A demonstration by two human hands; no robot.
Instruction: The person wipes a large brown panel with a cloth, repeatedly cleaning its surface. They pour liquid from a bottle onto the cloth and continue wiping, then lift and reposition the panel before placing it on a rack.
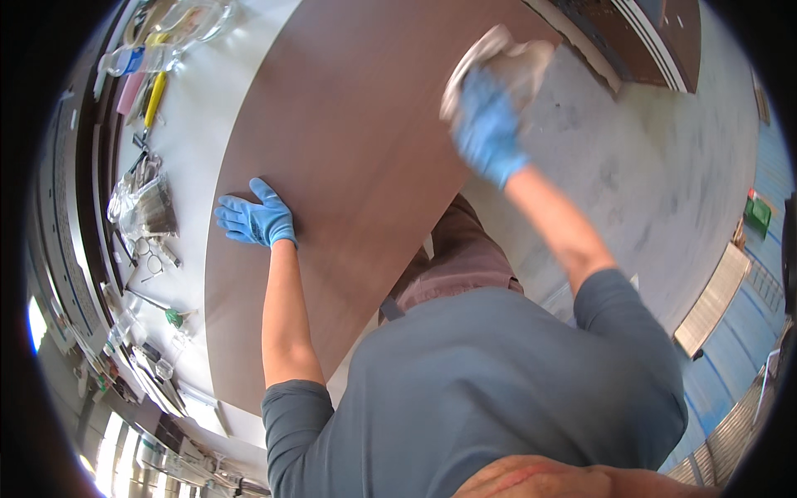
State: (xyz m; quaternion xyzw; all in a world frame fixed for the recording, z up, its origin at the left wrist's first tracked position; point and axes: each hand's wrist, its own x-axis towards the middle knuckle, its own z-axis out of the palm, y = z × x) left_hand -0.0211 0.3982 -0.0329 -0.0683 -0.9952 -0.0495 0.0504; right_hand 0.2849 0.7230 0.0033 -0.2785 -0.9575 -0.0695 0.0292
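Note:
A large brown board [349, 166] lies flat on a white workbench [195, 124]. My left hand [256, 217], in a blue glove, rests flat with fingers spread on the board's left edge. My right hand [488, 124], also in a blue glove, is closed on a pale crumpled cloth [506, 62] at the board's far right edge. The cloth and the right hand are blurred.
Tools lie along the bench's left side: a yellow-handled tool [154, 98], clear plastic bags [145, 203], a green-handled tool [173, 316] and safety glasses [195, 21]. Grey concrete floor [656, 174] spreads to the right, with a green object [757, 212] at its far edge.

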